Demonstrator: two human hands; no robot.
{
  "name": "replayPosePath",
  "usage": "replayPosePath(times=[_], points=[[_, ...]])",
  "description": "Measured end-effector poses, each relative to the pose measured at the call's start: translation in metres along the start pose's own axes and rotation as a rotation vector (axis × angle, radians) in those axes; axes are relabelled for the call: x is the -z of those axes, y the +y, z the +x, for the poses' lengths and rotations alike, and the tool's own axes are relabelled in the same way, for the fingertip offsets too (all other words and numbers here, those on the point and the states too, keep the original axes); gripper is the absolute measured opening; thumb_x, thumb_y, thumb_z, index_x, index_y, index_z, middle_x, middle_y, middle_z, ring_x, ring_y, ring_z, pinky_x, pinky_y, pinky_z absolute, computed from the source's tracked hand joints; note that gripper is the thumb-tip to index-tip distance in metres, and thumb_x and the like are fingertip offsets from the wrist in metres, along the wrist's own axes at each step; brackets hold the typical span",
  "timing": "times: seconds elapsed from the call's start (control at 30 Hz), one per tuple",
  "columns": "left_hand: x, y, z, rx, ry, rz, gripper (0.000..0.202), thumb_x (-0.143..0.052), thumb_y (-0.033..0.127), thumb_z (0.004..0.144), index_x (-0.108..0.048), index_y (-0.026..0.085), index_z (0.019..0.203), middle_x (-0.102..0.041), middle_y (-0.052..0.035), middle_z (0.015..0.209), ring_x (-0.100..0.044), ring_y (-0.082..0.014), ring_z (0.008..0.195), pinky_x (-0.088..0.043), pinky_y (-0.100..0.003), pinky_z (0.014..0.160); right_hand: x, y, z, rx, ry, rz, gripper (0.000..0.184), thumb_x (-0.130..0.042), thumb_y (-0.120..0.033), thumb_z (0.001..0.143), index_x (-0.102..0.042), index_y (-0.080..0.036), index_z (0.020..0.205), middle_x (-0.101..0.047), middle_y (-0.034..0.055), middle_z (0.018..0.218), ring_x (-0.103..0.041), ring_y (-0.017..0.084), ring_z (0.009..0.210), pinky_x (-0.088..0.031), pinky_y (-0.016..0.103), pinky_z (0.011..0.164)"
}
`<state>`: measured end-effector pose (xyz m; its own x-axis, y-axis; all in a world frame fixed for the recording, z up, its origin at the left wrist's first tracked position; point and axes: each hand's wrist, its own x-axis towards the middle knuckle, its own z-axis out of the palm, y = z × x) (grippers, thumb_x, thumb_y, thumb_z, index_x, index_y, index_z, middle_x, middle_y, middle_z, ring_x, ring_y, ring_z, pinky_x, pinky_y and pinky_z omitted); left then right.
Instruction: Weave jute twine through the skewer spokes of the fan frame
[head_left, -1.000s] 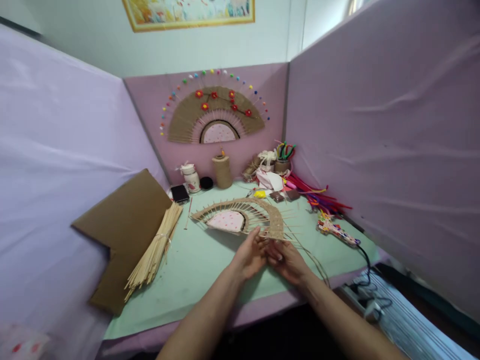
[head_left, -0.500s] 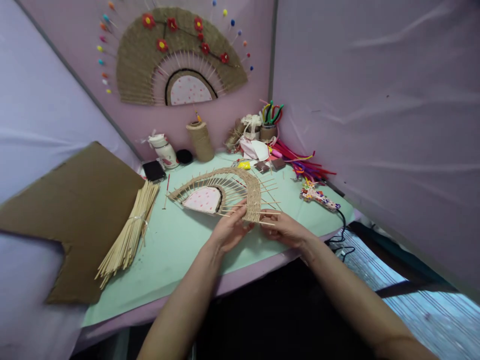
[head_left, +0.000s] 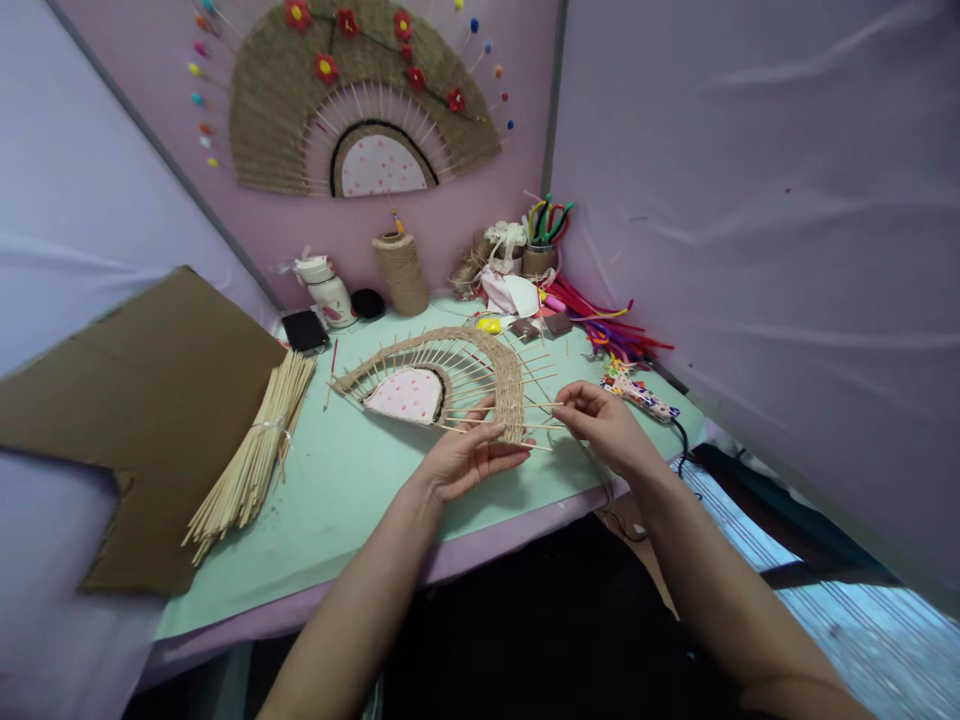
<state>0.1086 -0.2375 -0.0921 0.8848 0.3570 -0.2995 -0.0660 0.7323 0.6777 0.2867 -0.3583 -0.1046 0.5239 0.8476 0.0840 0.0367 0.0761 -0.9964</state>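
A half-round fan of thin sticks woven with brown twine (head_left: 510, 390) is held tilted just over the table, a pink-spotted white half-disc (head_left: 406, 394) at its centre. My left hand (head_left: 465, 460) grips the fan's near right end, thumb on top and fingers beneath. Bare stick ends poke out past the weave on the right. Beside those tips, my right hand (head_left: 600, 425) is closed in a pinch on a strand of twine (head_left: 600, 465), which trails below it towards the table edge. The fingers partly hide the strand.
A tied bundle of sticks (head_left: 251, 450) lies left on brown cardboard (head_left: 142, 390). Behind stand a twine spool (head_left: 401, 275) and a white bottle (head_left: 328, 292). To the right are pipe cleaners (head_left: 600, 320) and a corded glue gun (head_left: 641, 395). A finished fan (head_left: 270, 130) hangs on the wall.
My right hand has moved right and slightly up, from the woven edge out to the stick tips. The left hand keeps the fan, its fingers now more stretched beneath it.
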Motion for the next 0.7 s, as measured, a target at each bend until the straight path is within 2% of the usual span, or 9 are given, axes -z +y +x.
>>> replayPosePath(times=[0.33, 0.43, 0.53, 0.6, 0.7], points=[[0.001, 0.001, 0.003, -0.036, -0.001, 0.013, 0.062, -0.060, 0.002, 0.081, -0.044, 0.021, 0.138, -0.074, -0.0064, 0.094, -0.074, -0.0205, 0.081, -0.061, -0.030, 0.075, 0.034, -0.030, -0.016, 0.110, -0.211, -0.327, 0.024, -0.071, -0.042, 0.078, -0.062, -0.020, 0.082, -0.062, 0.0015, 0.075, -0.056, 0.014, 0.068, -0.043, 0.027, 0.061], [0.001, 0.001, 0.003, -0.032, 0.002, 0.020, 0.061, -0.059, 0.002, 0.081, -0.045, 0.021, 0.138, -0.074, -0.0069, 0.096, -0.074, -0.0204, 0.081, -0.061, -0.028, 0.073, 0.036, -0.033, -0.020, 0.160, -0.207, -0.428, 0.022, -0.067, -0.040, 0.082, -0.066, -0.021, 0.091, -0.067, 0.0041, 0.082, -0.061, 0.017, 0.073, -0.046, 0.029, 0.065], [0.002, 0.001, 0.003, -0.038, 0.007, 0.031, 0.062, -0.059, 0.003, 0.082, -0.044, 0.021, 0.139, -0.074, -0.0073, 0.097, -0.074, -0.0198, 0.080, -0.060, -0.027, 0.071, 0.034, -0.034, -0.022, 0.228, -0.147, -0.573, 0.021, -0.064, -0.039, 0.085, -0.069, -0.022, 0.098, -0.071, 0.0050, 0.085, -0.064, 0.019, 0.075, -0.048, 0.031, 0.067], [0.003, 0.001, 0.003, -0.043, 0.003, 0.040, 0.063, -0.060, 0.003, 0.082, -0.043, 0.021, 0.140, -0.074, -0.0073, 0.096, -0.074, -0.0198, 0.081, -0.060, -0.027, 0.071, 0.032, -0.036, -0.022, 0.284, -0.130, -0.677, 0.018, -0.062, -0.037, 0.086, -0.071, -0.023, 0.093, -0.073, 0.0045, 0.083, -0.065, 0.019, 0.075, -0.047, 0.032, 0.069], [0.004, 0.001, 0.004, -0.038, -0.019, 0.051, 0.067, -0.061, 0.004, 0.082, -0.039, 0.022, 0.143, -0.074, -0.0068, 0.095, -0.074, -0.0195, 0.083, -0.061, -0.027, 0.073, 0.030, -0.044, -0.024, 0.316, -0.174, -0.810, 0.018, -0.057, -0.034, 0.089, -0.070, -0.022, 0.085, -0.073, 0.0041, 0.081, -0.065, 0.018, 0.074, -0.046, 0.031, 0.069]])
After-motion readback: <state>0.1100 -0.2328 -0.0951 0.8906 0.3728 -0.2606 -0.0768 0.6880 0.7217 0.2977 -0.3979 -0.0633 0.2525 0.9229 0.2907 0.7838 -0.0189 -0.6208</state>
